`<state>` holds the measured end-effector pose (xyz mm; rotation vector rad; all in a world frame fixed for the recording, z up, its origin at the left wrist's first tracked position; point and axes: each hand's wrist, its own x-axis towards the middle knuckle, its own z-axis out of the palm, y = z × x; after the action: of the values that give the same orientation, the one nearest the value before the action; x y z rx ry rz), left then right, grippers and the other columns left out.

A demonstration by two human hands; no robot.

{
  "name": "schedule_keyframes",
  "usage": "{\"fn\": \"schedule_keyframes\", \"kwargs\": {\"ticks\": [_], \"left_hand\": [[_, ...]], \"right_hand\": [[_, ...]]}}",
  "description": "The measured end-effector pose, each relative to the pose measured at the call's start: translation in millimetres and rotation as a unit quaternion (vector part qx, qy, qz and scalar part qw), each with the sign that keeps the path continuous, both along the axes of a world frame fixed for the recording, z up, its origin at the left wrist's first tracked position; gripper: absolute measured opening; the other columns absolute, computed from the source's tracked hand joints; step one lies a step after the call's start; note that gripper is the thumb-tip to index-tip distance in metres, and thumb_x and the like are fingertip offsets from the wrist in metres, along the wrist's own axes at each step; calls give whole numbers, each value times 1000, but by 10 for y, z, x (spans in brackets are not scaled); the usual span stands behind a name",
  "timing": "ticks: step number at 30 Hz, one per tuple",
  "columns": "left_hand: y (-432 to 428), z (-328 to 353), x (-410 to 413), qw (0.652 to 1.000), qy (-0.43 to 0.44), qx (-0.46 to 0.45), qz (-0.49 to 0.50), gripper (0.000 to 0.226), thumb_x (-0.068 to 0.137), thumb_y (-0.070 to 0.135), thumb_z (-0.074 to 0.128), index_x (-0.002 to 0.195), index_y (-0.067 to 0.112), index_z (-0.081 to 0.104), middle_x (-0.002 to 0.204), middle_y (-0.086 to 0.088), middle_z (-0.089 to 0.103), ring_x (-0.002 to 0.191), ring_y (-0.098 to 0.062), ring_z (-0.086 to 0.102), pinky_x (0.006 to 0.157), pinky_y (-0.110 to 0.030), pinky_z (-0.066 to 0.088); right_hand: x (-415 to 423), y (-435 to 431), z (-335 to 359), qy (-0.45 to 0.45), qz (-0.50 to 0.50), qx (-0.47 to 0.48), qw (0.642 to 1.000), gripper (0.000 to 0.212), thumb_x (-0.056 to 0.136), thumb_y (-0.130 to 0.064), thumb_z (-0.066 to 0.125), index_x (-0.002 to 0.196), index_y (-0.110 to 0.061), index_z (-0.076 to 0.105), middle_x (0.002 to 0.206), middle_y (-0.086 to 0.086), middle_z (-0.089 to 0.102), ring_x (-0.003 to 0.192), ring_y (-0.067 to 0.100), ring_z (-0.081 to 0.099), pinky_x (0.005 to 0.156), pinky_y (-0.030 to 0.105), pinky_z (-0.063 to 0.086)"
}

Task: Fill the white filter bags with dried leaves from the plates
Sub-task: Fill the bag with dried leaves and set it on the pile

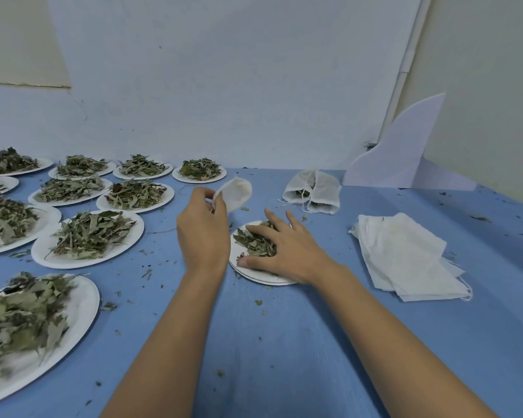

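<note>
View: head.
Left hand (203, 233): raised over the table (284, 342), fingers curled, pinching the white filter bag (236, 193) by its edge.
Right hand (281, 251): fingers spread flat, resting on the dried leaves (254, 241) on the centre plate (263, 279).
Empty bags (405, 254): stacked to the right.
Filled bags (313, 188): beyond the plate.

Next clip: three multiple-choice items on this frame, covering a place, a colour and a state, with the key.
1. Where is the stack of flat white filter bags? A) on a plate B) right of the right hand C) under the left arm
2. The tabletop is A) brown B) green C) blue
3. The left hand is A) pinching a small white filter bag B) lying flat C) gripping a plate
B: it lies beyond the right hand. C: the surface is blue. A: fingertips pinch the bag's rim.
</note>
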<state>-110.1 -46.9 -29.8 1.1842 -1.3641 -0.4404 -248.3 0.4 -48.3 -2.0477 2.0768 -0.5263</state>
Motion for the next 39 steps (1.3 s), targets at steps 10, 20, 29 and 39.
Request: {"fn": "schedule_keyframes", "kwargs": {"ticks": [10, 20, 29, 39], "left_hand": [[-5, -15, -7, 1000, 5, 17, 4, 15, 96, 26, 52, 95, 12, 58, 64, 9, 51, 65, -19, 53, 57, -30, 36], [-14, -45, -15, 1000, 2, 25, 5, 17, 96, 27, 52, 95, 12, 59, 65, 7, 52, 67, -21, 55, 58, -31, 39], [7, -70, -32, 999, -25, 27, 12, 16, 95, 28, 52, 96, 14, 60, 73, 3, 55, 69, -21, 52, 59, -31, 36], [1, -104, -12, 998, -41, 40, 22, 19, 95, 30, 52, 98, 14, 60, 72, 5, 54, 69, -21, 52, 59, -32, 35]], "right_hand": [[44, -62, -35, -36, 16, -58, 998, 27, 91, -36, 60, 109, -17, 62, 109, 3, 58, 103, 20, 51, 87, 30, 38], [66, -123, -120, -41, -53, -110, 992, 13, 94, -3, 48, 102, -5, 58, 106, 9, 56, 97, 25, 51, 66, 21, 24], [77, -116, -101, 8, -22, -62, 998, 48, 91, 4, 43, 137, -4, 35, 129, 14, 44, 117, 30, 41, 92, 29, 32], [136, -82, -74, -3, -39, -19, 999, 37, 94, -32, 41, 118, -5, 49, 156, 10, 22, 145, 21, 14, 117, 38, 6]]}}
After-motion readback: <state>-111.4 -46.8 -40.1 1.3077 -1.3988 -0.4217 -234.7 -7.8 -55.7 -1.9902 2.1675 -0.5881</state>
